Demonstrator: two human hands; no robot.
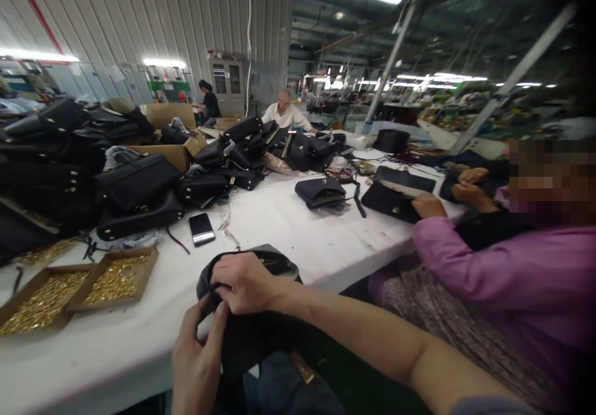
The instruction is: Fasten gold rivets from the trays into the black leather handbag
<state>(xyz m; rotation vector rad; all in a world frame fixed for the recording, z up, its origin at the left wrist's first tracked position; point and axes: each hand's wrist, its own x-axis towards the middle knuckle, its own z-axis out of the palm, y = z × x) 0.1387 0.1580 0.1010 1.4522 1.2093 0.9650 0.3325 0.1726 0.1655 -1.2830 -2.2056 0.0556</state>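
A black handbag (261, 340) rests at the near edge of the white table, its top opened so a little of the light lining shows. My left hand (200, 347) grips the bag's left edge between thumb and fingers. Close above it, my right hand (242, 281) has its fingers curled over the same edge, partly inside the bag. The fingertips of both hands nearly meet, and whether a small part sits between them is hidden. A gold metal piece (302, 367) shows on the bag's lower flap, over my lap.
Two cardboard trays (148, 278) of small gold fittings lie on the left. A phone (202, 229) lies beyond my hands on the white table (261, 216). Black handbags (139, 182) are piled at the back left. On the right, a co-worker in a pink sleeve (460, 254) handles another bag (395, 195).
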